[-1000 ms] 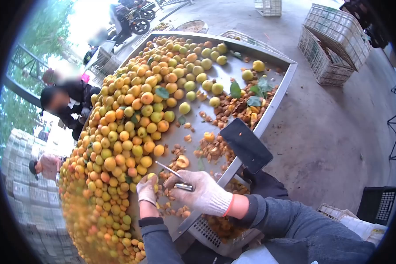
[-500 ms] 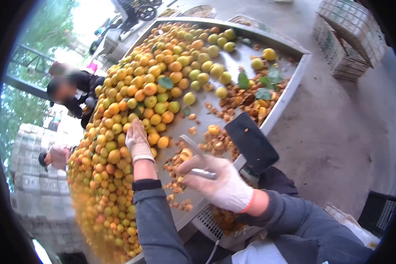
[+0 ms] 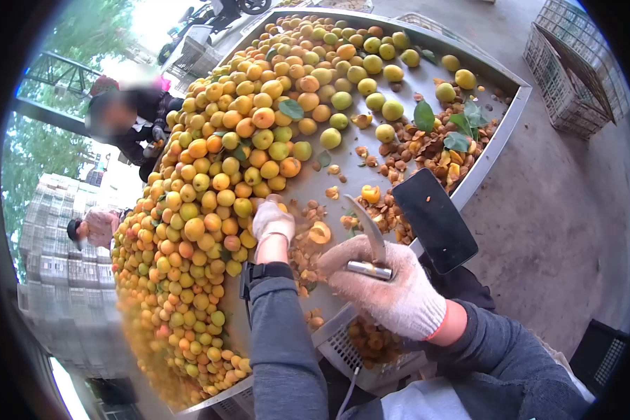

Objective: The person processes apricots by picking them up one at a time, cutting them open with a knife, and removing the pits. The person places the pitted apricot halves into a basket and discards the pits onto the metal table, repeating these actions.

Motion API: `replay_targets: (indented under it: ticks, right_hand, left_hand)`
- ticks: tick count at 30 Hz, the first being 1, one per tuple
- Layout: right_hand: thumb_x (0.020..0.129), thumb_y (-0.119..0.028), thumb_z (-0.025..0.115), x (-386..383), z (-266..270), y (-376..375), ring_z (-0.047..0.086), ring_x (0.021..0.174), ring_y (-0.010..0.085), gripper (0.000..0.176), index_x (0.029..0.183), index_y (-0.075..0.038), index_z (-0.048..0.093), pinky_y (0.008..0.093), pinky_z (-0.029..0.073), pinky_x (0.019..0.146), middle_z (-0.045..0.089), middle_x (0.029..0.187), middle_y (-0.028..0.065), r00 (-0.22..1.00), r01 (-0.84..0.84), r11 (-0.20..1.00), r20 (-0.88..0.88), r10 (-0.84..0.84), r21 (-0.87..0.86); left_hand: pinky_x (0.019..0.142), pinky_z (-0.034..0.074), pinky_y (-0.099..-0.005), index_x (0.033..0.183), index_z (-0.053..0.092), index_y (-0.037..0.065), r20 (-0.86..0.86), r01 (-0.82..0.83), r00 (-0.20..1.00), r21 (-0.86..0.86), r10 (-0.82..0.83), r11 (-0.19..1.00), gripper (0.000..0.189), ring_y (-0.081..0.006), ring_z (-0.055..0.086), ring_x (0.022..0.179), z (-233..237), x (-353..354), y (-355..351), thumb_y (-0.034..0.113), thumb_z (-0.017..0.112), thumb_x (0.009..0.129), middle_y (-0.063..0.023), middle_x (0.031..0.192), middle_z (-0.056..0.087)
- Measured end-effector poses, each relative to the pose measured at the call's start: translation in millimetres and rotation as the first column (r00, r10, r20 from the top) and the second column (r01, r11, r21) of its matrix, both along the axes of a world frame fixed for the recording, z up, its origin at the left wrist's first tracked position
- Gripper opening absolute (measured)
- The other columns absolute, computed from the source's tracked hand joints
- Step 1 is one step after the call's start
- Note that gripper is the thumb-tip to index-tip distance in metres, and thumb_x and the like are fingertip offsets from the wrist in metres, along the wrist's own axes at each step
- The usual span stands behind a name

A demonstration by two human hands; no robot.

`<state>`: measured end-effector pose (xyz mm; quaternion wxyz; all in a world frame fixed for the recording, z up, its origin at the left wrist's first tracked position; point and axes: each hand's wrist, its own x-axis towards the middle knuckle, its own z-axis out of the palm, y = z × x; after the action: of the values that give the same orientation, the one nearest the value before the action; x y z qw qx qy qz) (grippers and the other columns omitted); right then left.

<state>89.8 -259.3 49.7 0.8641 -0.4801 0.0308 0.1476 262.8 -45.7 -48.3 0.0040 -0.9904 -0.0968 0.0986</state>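
My right hand [image 3: 392, 278], in a white work glove, is wrapped around the metal handle of a curved knife [image 3: 373, 234], its blade pointing up and away. My left hand [image 3: 271, 221], also gloved, is closed at the edge of a big heap of apricots [image 3: 213, 164]. A bit of orange-yellow apricot [image 3: 281, 206] shows at its fingers; the glove hides most of it. Just right of that hand, a cut apricot half [image 3: 320, 232] lies among brown pits [image 3: 306, 260] on the metal table [image 3: 308, 185].
A dark phone [image 3: 435, 220] sticks up at the table's near edge. Pits, scraps and leaves [image 3: 434, 143] lie toward the right rim. Below the edge is a white crate [image 3: 339, 343] with apricot pieces. Crates [image 3: 574, 77] stand on the floor; two other people are at the left.
My left hand has drawn back from the heap toward me and its fingers have closed, with apricot showing at them. My right hand still grips the knife, whose blade now points more upright.
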Motion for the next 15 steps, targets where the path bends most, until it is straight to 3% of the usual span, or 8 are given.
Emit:
replay_targets:
  ticks: [4, 6, 7, 9, 10, 12, 13, 15]
  right_hand:
    - [0.087, -0.010, 0.064, 0.3, 4.6, 5.9, 0.049, 0.053, 0.0028, 0.015, 0.100, -0.007, 0.067, 0.0190, 0.037, 0.047, 0.060, 0.070, -0.0039, 1.000, -0.002, 0.998, -0.008, 0.001, -0.065]
    - [0.087, -0.009, 0.063, -1.6, 2.6, 13.7, 0.047, 0.050, 0.0026, 0.013, 0.099, -0.008, 0.068, 0.0192, 0.035, 0.045, 0.057, 0.065, -0.0040, 1.000, -0.013, 0.993, -0.010, 0.012, -0.119]
    - [0.087, -0.009, 0.063, -2.9, -0.7, 19.0, 0.047, 0.050, 0.0026, 0.013, 0.099, -0.008, 0.068, 0.0192, 0.035, 0.045, 0.057, 0.065, -0.0040, 1.000, -0.029, 0.992, -0.007, 0.028, -0.119]
    - [0.086, -0.010, 0.064, -5.3, -8.4, 31.7, 0.045, 0.049, 0.0022, 0.014, 0.099, -0.008, 0.068, 0.0191, 0.034, 0.045, 0.056, 0.064, -0.0047, 0.999, -0.050, 0.989, -0.011, 0.049, -0.137]
    - [0.086, -0.011, 0.065, -6.6, -9.9, 37.4, 0.045, 0.050, 0.0019, 0.014, 0.099, -0.008, 0.068, 0.0192, 0.034, 0.045, 0.056, 0.065, -0.0049, 0.995, -0.094, 0.985, -0.028, 0.091, -0.144]
    - [0.085, -0.010, 0.065, -11.2, -17.8, 53.6, 0.051, 0.063, 0.0049, 0.014, 0.098, -0.006, 0.067, 0.0216, 0.041, 0.057, 0.060, 0.075, -0.0010, 0.990, -0.137, 0.969, 0.003, 0.140, -0.204]
    - [0.084, -0.009, 0.065, -13.8, -18.9, 61.8, 0.058, 0.076, 0.0080, 0.014, 0.097, -0.004, 0.067, 0.0239, 0.048, 0.069, 0.065, 0.086, 0.0029, 0.986, -0.153, 0.953, 0.027, 0.166, -0.263]
    - [0.084, -0.009, 0.065, -20.5, -19.1, 78.2, 0.060, 0.078, 0.0107, 0.015, 0.097, -0.004, 0.067, 0.0264, 0.049, 0.071, 0.066, 0.087, 0.0047, 0.971, -0.233, 0.938, -0.004, 0.240, -0.255]
  left_hand:
    - [0.090, 0.049, -0.0362, 0.121, 0.058, 0.011, -0.013, 0.009, 1.000, -0.033, -0.010, 0.999, 0.042, -0.0282, 0.061, 0.107, 9.0, -40.0, 27.1, 0.016, 0.064, 0.079, -0.0169, 0.122, 0.057]
    - [0.089, 0.049, -0.0339, 0.126, 0.053, 0.005, -0.123, -0.186, 0.982, -0.567, 0.141, 0.802, 0.043, -0.0233, 0.061, 0.107, 20.0, -69.6, 48.5, 0.017, 0.062, 0.085, -0.0147, 0.124, 0.057]
    - [0.089, 0.049, -0.0339, 0.126, 0.053, 0.005, -0.120, -0.197, 0.980, -0.568, 0.156, 0.799, 0.043, -0.0233, 0.061, 0.107, 15.1, -84.5, 63.2, 0.017, 0.062, 0.085, -0.0147, 0.124, 0.057]
    - [0.091, 0.049, -0.0347, 0.131, 0.048, 0.001, -0.145, -0.152, 0.942, -0.988, 0.302, 0.002, 0.044, -0.0214, 0.059, 0.107, 5.1, -114.6, 90.9, 0.016, 0.058, 0.091, -0.0133, 0.126, 0.055]
    - [0.091, 0.049, -0.0347, 0.131, 0.048, 0.001, -0.139, -0.147, 0.936, -0.989, 0.324, -0.001, 0.044, -0.0214, 0.059, 0.107, 5.8, -132.8, 100.1, 0.016, 0.058, 0.091, -0.0133, 0.126, 0.055]
    - [0.093, 0.050, -0.0381, 0.134, 0.045, 0.004, -0.110, 0.050, 0.961, -0.834, 0.253, -0.550, 0.044, -0.0254, 0.060, 0.107, 26.5, -170.3, 91.9, 0.015, 0.057, 0.093, -0.0139, 0.127, 0.055]
    - [0.093, 0.050, -0.0381, 0.134, 0.045, 0.004, -0.105, 0.068, 0.956, -0.832, 0.275, -0.551, 0.044, -0.0254, 0.060, 0.107, 33.0, -184.6, 89.0, 0.015, 0.057, 0.093, -0.0139, 0.127, 0.055]
    - [0.094, 0.050, -0.0397, 0.135, 0.043, 0.004, -0.206, 0.061, 0.937, -0.699, 0.283, -0.712, 0.047, -0.0265, 0.061, 0.106, 38.7, -206.7, 85.2, 0.019, 0.059, 0.093, -0.0150, 0.128, 0.054]
